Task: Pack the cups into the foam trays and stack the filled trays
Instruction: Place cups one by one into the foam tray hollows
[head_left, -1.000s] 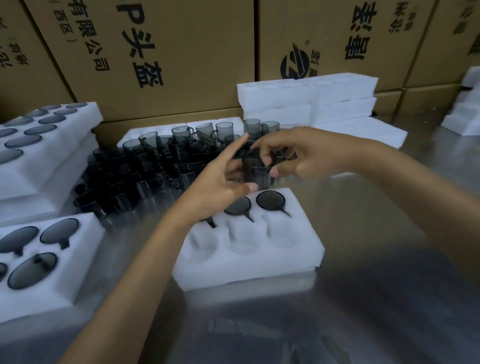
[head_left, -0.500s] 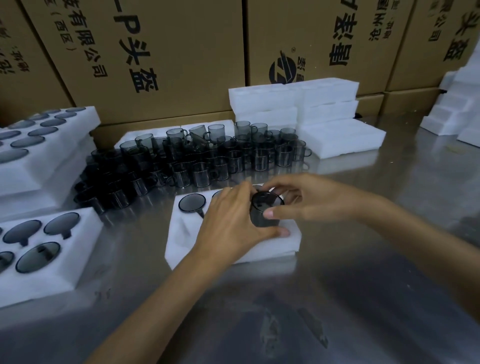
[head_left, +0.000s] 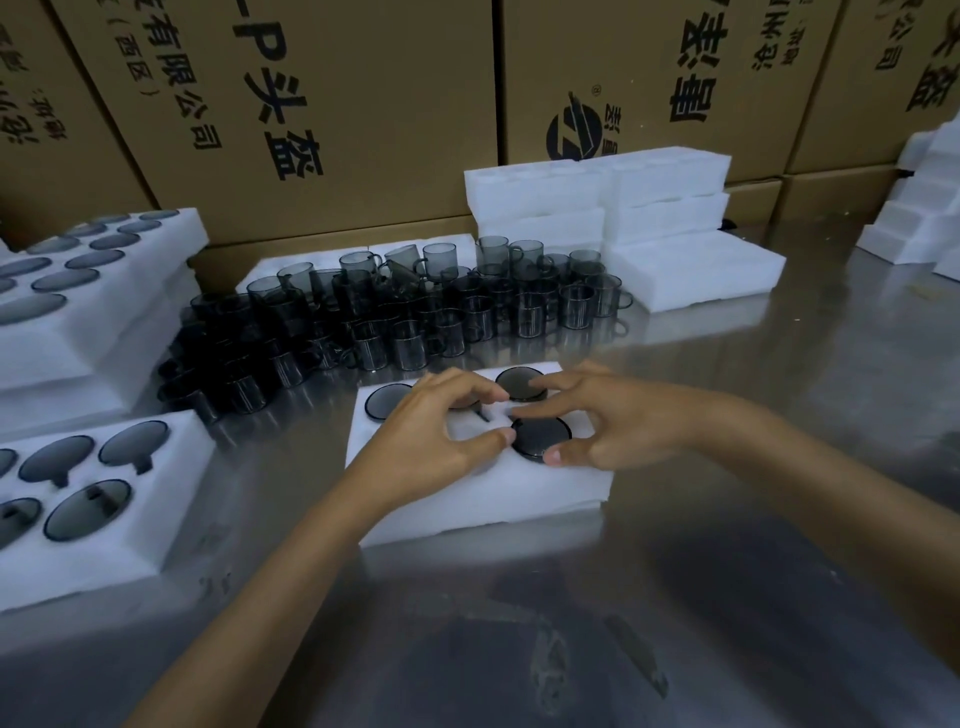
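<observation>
- Cup (head_left: 541, 439), dark glass, sits bottom-up in the foam tray (head_left: 483, 499), nearly sunk in its pocket.
- Left hand (head_left: 431, 434) and right hand (head_left: 618, 423) pinch its rim from either side.
- It looks rigid, slick and breakable; hold by the wall.
- Loose cups (head_left: 415, 317) stand beyond the grip.

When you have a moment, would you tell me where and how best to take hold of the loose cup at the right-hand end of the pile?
I'd take that end cup by its smooth wall, fingers coming down from above and from the right. It stands upright with its mouth up, its handle sticks out to the right, and only bare metal table lies on that side, while other cups crowd its left.
</observation>
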